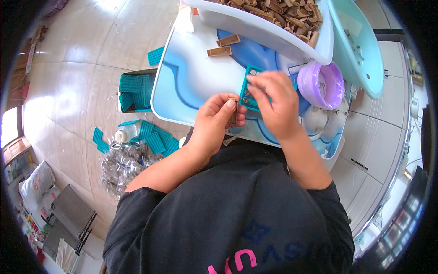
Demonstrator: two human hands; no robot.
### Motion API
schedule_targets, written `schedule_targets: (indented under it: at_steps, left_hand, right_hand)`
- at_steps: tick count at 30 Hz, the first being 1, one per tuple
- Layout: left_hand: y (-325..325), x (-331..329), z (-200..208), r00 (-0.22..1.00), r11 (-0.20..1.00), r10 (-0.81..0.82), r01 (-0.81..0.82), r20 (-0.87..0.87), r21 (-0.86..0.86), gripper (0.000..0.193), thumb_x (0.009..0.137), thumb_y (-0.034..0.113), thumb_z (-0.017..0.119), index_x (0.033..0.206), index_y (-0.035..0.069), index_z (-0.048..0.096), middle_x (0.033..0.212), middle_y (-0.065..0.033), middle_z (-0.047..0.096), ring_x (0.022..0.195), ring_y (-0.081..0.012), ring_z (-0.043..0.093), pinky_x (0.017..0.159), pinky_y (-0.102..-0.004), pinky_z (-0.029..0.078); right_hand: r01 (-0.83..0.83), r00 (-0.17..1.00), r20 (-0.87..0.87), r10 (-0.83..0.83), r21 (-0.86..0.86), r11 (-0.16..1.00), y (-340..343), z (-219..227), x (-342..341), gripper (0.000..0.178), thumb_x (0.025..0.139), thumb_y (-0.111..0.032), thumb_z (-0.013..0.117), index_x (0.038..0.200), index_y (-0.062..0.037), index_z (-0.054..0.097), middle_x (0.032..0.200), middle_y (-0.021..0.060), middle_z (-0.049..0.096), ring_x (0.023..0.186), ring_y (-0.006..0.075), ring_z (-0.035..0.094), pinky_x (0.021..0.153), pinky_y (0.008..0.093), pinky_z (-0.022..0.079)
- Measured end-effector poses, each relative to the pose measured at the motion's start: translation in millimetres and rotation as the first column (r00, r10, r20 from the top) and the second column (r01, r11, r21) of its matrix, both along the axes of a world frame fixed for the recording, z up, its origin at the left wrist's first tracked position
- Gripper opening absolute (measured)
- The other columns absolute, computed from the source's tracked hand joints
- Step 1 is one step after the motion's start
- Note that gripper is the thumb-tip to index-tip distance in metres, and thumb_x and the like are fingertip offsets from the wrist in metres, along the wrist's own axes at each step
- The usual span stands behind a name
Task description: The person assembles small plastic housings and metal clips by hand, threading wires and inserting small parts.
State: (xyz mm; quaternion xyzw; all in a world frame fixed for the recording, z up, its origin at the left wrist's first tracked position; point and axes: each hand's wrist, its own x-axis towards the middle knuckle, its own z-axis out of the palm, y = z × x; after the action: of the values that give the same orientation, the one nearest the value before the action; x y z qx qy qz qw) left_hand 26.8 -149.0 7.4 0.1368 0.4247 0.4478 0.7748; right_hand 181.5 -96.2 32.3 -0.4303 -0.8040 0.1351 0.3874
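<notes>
My left hand (215,119) is closed around a small brown trough-shaped plastic piece (234,112), held upright near the table's front edge. Over a teal tray (255,108) with small round shiny parts in its pockets is my right hand (276,100). Its thumb and forefinger come together above the tray's left side; whether anything sits between the tips is too small to tell. Part of the tray is covered by this hand. Two more brown pieces (219,51) lie on the blue-and-white tabletop (191,75) farther off.
A white tub (255,28) heaped with brown pieces stands at the far side, beside a pale turquoise basin (362,50). A purple round container (321,85) is to the right. Teal trays fill a box (136,91) on the left floor, near a clear plastic bag (125,166).
</notes>
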Motion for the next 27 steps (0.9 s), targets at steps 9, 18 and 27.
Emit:
schedule_targets:
  at_steps: [9,18,27]
  left_hand:
    - [2,2,0,0.998,0.999,-0.039,0.040,-0.039,0.031,0.020,0.097,0.017,0.044,0.108,0.002,0.051,0.087,-0.0075,0.059,0.075,-0.0146,0.058,0.072,-0.0298,0.052]
    - [5,-1,-1,0.997,0.998,0.070,-0.070,0.034,-0.007,0.021,0.095,0.016,0.047,0.108,0.000,0.053,0.099,-0.0141,0.062,0.087,-0.0205,0.063,0.079,-0.0327,0.053]
    - [1,12,19,0.987,0.987,-0.159,0.157,0.030,0.041,0.027,0.094,0.018,0.050,0.115,0.001,0.053,0.099,-0.0134,0.062,0.083,-0.0185,0.063,0.075,-0.0311,0.054]
  right_hand:
    - [0.059,0.902,0.426,-0.067,0.032,0.998,69,-30,-29,0.016,0.071,-0.008,0.066,0.086,-0.0064,0.063,0.082,0.0062,0.056,0.082,0.0280,0.055,0.069,0.0396,0.047]
    - [-0.053,0.987,-0.162,-0.021,-0.438,0.897,-11,29,34,0.011,0.087,-0.007,0.052,0.093,-0.0022,0.059,0.084,0.0127,0.059,0.080,0.0281,0.058,0.072,0.0346,0.045]
    - [0.285,0.936,0.332,-0.120,-0.509,0.812,-73,4,116,0.009,0.083,-0.007,0.054,0.089,-0.0036,0.061,0.085,0.0120,0.058,0.084,0.0311,0.056,0.074,0.0367,0.046]
